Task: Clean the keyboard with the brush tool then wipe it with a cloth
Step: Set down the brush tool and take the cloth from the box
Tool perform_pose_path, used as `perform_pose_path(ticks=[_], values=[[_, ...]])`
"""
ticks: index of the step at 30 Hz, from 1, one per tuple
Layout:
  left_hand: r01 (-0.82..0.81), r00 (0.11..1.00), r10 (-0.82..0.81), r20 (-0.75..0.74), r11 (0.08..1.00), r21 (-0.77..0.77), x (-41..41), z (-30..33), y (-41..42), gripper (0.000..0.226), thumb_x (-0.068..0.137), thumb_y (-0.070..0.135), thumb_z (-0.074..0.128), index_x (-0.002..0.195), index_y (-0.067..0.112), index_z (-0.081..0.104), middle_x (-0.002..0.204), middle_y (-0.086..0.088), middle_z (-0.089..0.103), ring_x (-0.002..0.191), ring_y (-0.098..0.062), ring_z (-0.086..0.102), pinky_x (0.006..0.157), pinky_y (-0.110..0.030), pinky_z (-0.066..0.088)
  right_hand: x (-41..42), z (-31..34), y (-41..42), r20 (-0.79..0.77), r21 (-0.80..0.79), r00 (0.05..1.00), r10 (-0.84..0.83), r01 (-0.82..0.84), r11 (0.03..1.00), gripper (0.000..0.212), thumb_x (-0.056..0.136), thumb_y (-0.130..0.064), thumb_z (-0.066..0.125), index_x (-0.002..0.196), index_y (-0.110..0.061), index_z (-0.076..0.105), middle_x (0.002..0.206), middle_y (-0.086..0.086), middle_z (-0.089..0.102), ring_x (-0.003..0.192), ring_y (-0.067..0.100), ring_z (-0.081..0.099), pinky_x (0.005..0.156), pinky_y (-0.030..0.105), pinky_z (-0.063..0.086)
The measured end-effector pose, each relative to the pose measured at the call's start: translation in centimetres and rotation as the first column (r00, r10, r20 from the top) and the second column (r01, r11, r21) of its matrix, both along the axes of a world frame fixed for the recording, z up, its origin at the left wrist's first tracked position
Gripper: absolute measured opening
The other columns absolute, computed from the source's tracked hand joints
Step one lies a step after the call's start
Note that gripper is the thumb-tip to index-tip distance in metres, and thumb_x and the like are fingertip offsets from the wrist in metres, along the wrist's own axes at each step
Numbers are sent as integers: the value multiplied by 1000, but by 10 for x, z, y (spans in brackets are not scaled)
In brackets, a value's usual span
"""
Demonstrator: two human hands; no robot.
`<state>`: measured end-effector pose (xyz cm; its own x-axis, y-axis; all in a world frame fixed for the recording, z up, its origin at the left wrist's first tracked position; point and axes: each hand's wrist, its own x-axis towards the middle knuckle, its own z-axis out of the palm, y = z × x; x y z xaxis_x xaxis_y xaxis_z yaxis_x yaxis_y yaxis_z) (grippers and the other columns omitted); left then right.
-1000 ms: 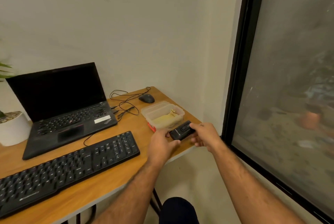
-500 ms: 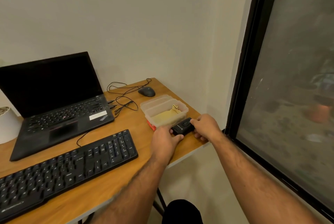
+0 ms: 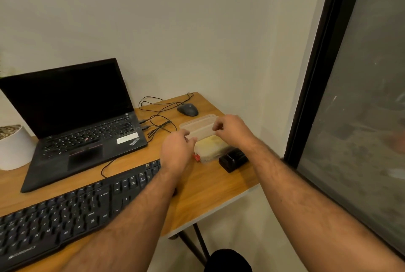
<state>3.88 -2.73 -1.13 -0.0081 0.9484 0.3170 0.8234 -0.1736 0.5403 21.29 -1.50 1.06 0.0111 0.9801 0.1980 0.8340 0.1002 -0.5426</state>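
The black keyboard (image 3: 76, 212) lies along the near left of the wooden table (image 3: 210, 192). A small black brush tool case (image 3: 233, 159) sits free on the table, right of a clear plastic container (image 3: 206, 157) that holds a yellow cloth (image 3: 211, 143). My left hand (image 3: 177, 151) and my right hand (image 3: 232, 129) pinch opposite ends of the container's clear lid (image 3: 200, 128), held just above the container's far part. Neither hand touches the keyboard or the tool case.
An open black laptop (image 3: 83, 138) stands behind the keyboard, with cables (image 3: 157, 127) and a dark mouse (image 3: 187, 109) at the back. A white plant pot (image 3: 14, 148) is at far left. A small red item (image 3: 196, 157) lies by the container. A window (image 3: 361, 96) is at right.
Both hands let go of the black tool case, which now rests on the table, and moved back to the container, where they pinch its clear lid.
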Motion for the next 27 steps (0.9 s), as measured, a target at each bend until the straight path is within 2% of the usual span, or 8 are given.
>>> perform_pose_path(ticks=[4,7,9,12,15,21,25,27], values=[[-20,997,17,-70,999,-42,-3,-8,6,42,99,39,56,132,14,61,118,-1,70,104,-15,65,87,-30,53,-19,-8,28,157,-114,984,83,-65,991,22,90,-9,62,102,-25,71,110,-7,65,99,13,60,91,35,53],[-10,998,6,-69,998,-63,-3,-13,7,37,100,38,54,128,15,63,101,5,68,87,-8,61,75,-23,50,-26,-16,38,228,-171,967,111,-73,982,29,86,-9,64,99,-35,68,111,-7,65,97,14,60,88,37,55],[-8,997,3,-73,998,-67,-4,-15,7,35,100,39,54,123,16,66,89,10,60,79,-5,56,68,-20,46,-29,-20,41,262,-212,955,137,-82,974,32,85,-8,66,104,-33,68,111,-6,65,97,15,59,88,38,55],[-7,996,1,-89,998,-64,-6,-16,8,33,100,41,55,119,18,68,87,10,63,77,-4,57,68,-21,48,-30,-20,42,323,-238,933,158,-81,968,30,84,-9,68,107,-29,69,107,-6,64,98,15,59,90,38,54],[-8,997,4,-72,998,-56,-6,-18,9,29,99,42,55,104,19,72,81,10,65,75,-6,63,71,-30,58,-35,-15,43,383,-264,908,172,-71,962,27,84,-10,68,107,-25,70,103,-3,67,95,17,61,89,38,54],[-24,998,20,-64,998,-61,-6,-17,9,27,98,42,56,92,21,71,77,8,66,70,-7,61,67,-31,57,-43,-12,43,473,-266,859,197,-74,961,21,84,-13,69,104,-20,69,100,-1,69,92,17,64,87,37,56],[-26,999,23,-46,998,-63,-4,-15,5,25,98,41,56,98,21,72,82,7,68,75,-9,63,69,-31,57,-42,-10,41,462,-266,860,219,-101,959,24,85,-12,68,107,-22,70,103,-2,69,94,15,62,88,33,54],[-34,999,31,-42,997,-63,-3,-14,3,18,97,41,57,87,29,67,82,8,66,77,-11,64,70,-32,58,-41,-9,38,430,-266,876,218,-108,958,28,85,-10,67,110,-24,70,106,-3,67,94,14,59,86,31,52]])
